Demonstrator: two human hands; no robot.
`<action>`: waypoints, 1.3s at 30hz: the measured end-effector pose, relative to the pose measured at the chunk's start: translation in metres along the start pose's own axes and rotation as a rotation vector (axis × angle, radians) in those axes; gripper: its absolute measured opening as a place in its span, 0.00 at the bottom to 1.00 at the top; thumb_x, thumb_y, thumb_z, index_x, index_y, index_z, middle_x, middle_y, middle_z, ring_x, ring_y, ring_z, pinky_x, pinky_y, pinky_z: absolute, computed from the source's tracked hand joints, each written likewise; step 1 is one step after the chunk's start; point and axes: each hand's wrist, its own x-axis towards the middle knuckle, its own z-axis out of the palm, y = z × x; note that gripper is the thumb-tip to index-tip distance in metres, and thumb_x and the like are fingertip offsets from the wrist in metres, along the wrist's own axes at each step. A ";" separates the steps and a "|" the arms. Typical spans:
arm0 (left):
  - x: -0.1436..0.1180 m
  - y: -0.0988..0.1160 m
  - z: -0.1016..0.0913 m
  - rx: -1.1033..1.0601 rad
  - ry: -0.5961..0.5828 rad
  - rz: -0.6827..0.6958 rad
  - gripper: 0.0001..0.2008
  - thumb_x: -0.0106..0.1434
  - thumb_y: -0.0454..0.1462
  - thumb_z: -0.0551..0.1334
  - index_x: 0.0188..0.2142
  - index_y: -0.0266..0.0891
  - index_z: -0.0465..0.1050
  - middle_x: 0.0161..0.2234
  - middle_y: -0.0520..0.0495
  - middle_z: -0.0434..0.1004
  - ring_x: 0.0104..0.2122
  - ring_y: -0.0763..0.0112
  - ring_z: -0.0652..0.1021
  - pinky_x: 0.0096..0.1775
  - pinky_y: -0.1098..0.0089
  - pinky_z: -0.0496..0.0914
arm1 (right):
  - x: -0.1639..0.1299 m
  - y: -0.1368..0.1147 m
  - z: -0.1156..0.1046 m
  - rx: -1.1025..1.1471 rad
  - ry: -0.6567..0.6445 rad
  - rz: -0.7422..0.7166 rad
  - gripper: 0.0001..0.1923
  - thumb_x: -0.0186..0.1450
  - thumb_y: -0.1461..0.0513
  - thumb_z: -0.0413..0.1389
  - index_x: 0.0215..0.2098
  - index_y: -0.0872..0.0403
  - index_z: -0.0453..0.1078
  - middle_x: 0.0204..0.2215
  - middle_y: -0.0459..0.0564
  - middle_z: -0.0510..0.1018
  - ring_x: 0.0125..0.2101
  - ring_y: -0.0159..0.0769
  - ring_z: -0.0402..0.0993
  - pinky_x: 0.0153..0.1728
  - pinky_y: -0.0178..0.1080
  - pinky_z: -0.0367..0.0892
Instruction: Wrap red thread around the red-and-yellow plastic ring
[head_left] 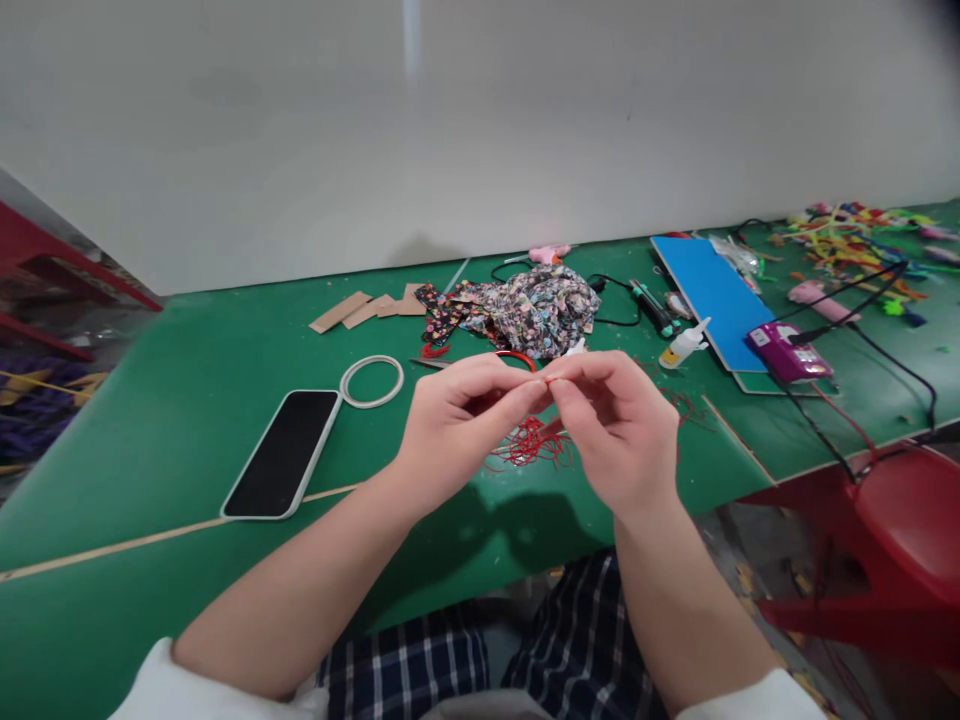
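My left hand (465,415) and my right hand (619,430) meet fingertip to fingertip above the green table (187,400). Both are closed in a pinch on a thin red cord (550,380), of which only a tiny bit shows between the fingers. Below them lies a loose tangle of red cord (531,445). Scissors with a red handle (516,357) rest just behind my hands, partly hidden by them. A small clump of red thread (435,350) sits left of the scissors.
A phone (285,455) and a white ring (372,382) lie to the left. Behind are cardboard pieces (341,311) and a bunched floral cloth (544,310). Rightward stand a glue bottle (681,345), a blue board (712,300), a purple device (791,352) with cables, and a red stool (915,515).
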 end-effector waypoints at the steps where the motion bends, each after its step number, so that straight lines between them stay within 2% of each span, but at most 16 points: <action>1: 0.000 0.000 0.000 -0.001 -0.003 -0.009 0.05 0.58 0.37 0.64 0.27 0.41 0.77 0.24 0.52 0.75 0.23 0.76 0.71 0.26 0.74 0.65 | 0.000 0.000 0.000 0.004 -0.018 0.011 0.01 0.63 0.61 0.52 0.33 0.49 0.66 0.29 0.44 0.76 0.29 0.30 0.76 0.19 0.31 0.71; 8: 0.000 -0.001 -0.001 -0.046 -0.002 -0.050 0.05 0.58 0.37 0.64 0.27 0.41 0.77 0.23 0.53 0.74 0.23 0.78 0.69 0.26 0.75 0.64 | 0.001 0.003 -0.003 0.078 -0.085 0.051 0.03 0.63 0.59 0.54 0.35 0.48 0.68 0.31 0.43 0.76 0.28 0.28 0.76 0.22 0.30 0.72; 12: 0.000 -0.002 0.000 -0.066 0.016 -0.085 0.06 0.58 0.37 0.63 0.26 0.40 0.77 0.23 0.53 0.73 0.22 0.78 0.68 0.24 0.75 0.62 | 0.001 0.007 -0.003 0.118 -0.051 0.049 0.07 0.59 0.58 0.59 0.37 0.47 0.71 0.34 0.43 0.77 0.27 0.27 0.74 0.21 0.30 0.72; 16: 0.000 -0.003 0.000 -0.052 0.008 -0.057 0.05 0.57 0.37 0.63 0.26 0.40 0.77 0.23 0.52 0.74 0.23 0.77 0.69 0.25 0.74 0.63 | 0.001 0.006 -0.001 0.122 -0.027 0.043 0.05 0.58 0.59 0.59 0.35 0.47 0.73 0.36 0.44 0.76 0.27 0.27 0.73 0.21 0.31 0.72; 21: 0.000 -0.002 0.000 -0.032 -0.008 -0.037 0.05 0.58 0.36 0.63 0.27 0.40 0.77 0.23 0.51 0.74 0.24 0.75 0.70 0.27 0.73 0.65 | 0.001 0.007 0.003 0.155 0.079 -0.016 0.03 0.58 0.62 0.60 0.31 0.47 0.75 0.30 0.45 0.76 0.29 0.30 0.73 0.19 0.31 0.71; 24: -0.001 -0.002 0.001 -0.038 -0.018 -0.027 0.05 0.58 0.35 0.63 0.27 0.40 0.77 0.23 0.52 0.74 0.24 0.75 0.71 0.27 0.73 0.65 | 0.001 0.008 0.003 0.186 0.071 -0.020 0.02 0.58 0.63 0.59 0.30 0.48 0.74 0.30 0.45 0.75 0.31 0.30 0.74 0.20 0.31 0.71; 28: -0.001 -0.002 0.002 -0.033 -0.027 -0.033 0.05 0.58 0.35 0.63 0.26 0.41 0.76 0.23 0.52 0.75 0.25 0.76 0.71 0.28 0.73 0.65 | 0.001 0.007 0.002 0.177 0.050 -0.002 0.01 0.59 0.62 0.58 0.30 0.49 0.73 0.31 0.44 0.74 0.27 0.28 0.73 0.19 0.31 0.70; 35: 0.000 -0.002 0.003 -0.028 -0.061 -0.079 0.06 0.59 0.37 0.63 0.27 0.40 0.77 0.24 0.52 0.75 0.24 0.76 0.70 0.27 0.74 0.64 | 0.002 0.008 0.005 0.228 0.092 0.064 0.03 0.60 0.61 0.57 0.28 0.50 0.70 0.27 0.42 0.72 0.22 0.24 0.70 0.16 0.28 0.65; 39: 0.005 -0.005 0.001 -0.060 -0.089 -0.177 0.06 0.58 0.38 0.63 0.27 0.39 0.77 0.23 0.53 0.72 0.24 0.77 0.69 0.26 0.75 0.62 | 0.005 0.011 0.003 0.255 0.149 0.111 0.05 0.59 0.58 0.58 0.30 0.51 0.69 0.24 0.42 0.72 0.21 0.25 0.70 0.16 0.28 0.65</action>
